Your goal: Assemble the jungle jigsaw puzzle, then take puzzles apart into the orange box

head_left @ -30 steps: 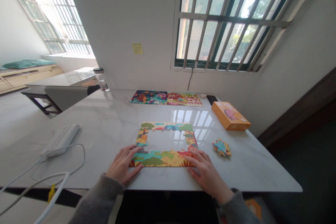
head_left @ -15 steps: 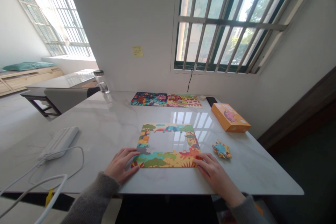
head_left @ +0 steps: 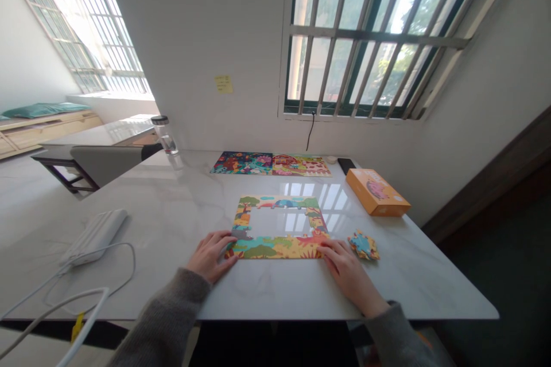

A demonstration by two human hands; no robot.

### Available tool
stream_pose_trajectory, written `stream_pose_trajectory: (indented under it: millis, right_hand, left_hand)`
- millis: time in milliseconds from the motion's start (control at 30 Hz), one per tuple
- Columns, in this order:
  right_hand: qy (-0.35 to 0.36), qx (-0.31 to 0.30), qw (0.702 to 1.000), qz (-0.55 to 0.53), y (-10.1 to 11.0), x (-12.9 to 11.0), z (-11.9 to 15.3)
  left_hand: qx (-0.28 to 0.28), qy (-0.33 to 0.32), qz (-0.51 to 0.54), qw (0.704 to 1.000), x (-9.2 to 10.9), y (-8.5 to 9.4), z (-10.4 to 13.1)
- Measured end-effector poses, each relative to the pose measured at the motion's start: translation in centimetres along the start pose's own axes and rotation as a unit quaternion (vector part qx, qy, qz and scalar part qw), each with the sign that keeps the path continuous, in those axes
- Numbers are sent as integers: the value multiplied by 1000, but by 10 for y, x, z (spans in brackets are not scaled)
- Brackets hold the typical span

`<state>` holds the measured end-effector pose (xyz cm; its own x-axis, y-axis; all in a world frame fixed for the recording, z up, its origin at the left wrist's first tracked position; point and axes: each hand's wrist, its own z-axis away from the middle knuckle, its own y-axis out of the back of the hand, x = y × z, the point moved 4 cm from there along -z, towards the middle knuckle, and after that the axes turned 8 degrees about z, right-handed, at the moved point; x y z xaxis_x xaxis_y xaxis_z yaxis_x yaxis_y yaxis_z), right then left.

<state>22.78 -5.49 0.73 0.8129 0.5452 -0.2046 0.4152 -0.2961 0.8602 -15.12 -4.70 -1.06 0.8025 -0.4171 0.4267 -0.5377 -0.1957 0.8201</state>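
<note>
The left hand [head_left: 212, 256] and right hand [head_left: 349, 273] rested at the near corners of the colourful rectangular cardboard puzzle frame [head_left: 275, 248], fingers loosely bent; whether they gripped its edges could not be told. The frame lay on the white marbled table [head_left: 275, 292], hollow-centred, with apparently stacked blue-and-yellow puzzle pieces [head_left: 364, 244] near the right hand.

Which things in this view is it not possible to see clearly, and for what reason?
All in the head view:
- Writing on the yellow note: too small and blurred.
- Lower right corner of the puzzle border: covered by the right hand.
- Part of its left edge: covered by the left hand.
- Lower pieces in the loose pile: hidden under the upper ones.
- Far end of the thick white cable: cut off by the bottom edge.
</note>
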Motion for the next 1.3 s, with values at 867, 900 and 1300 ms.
stream_pose_trajectory:
  millis: [867, 900, 1300]
  right_hand:
    - [-85, -64, 962, 250, 19, 85, 3]
    - [-85, -58, 963, 247, 18, 85, 3]
    - [-44, 43, 985, 163, 29, 78, -14]
  left_hand:
    - [65, -23, 16, 997, -2, -3, 6]
    - [66, -23, 16, 997, -2, -3, 6]
    - [89, -48, 36, 994, 5, 4, 2]
